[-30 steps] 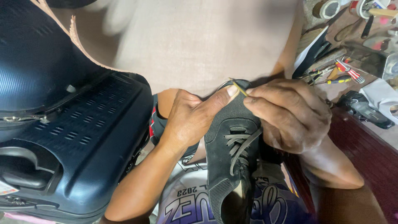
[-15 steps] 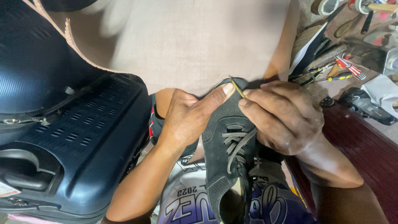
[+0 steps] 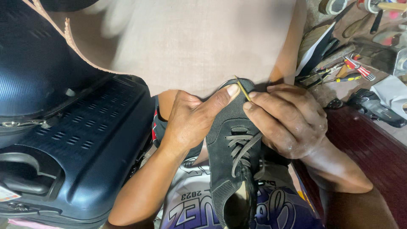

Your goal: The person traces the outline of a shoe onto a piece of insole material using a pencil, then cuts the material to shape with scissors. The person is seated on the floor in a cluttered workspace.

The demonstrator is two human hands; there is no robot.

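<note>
Shoe repair close-up — a black sneaker (image 3: 231,140) sits on the person's lap, toe pointing up toward their chest, grey laces (image 3: 241,146) loose over the tongue. Left hand (image 3: 190,121) is wrapped around the left side of the shoe, thumb stretched across and pressed flat on the toe area. Right hand (image 3: 288,121) is closed in a pinch on a thin yellowish needle (image 3: 242,90), fingertips right at the toe edge, and the needle pokes up at a slant just beside the left thumb tip.

Off to the left there's a dark blue hard-shell suitcase (image 3: 72,140) lying near the person's left arm. Upper right is a cluttered bench with hand tools (image 3: 347,70) — pliers or screwdrivers, can't really tell which. Under the shoe is a white and purple printed cloth (image 3: 186,203).
</note>
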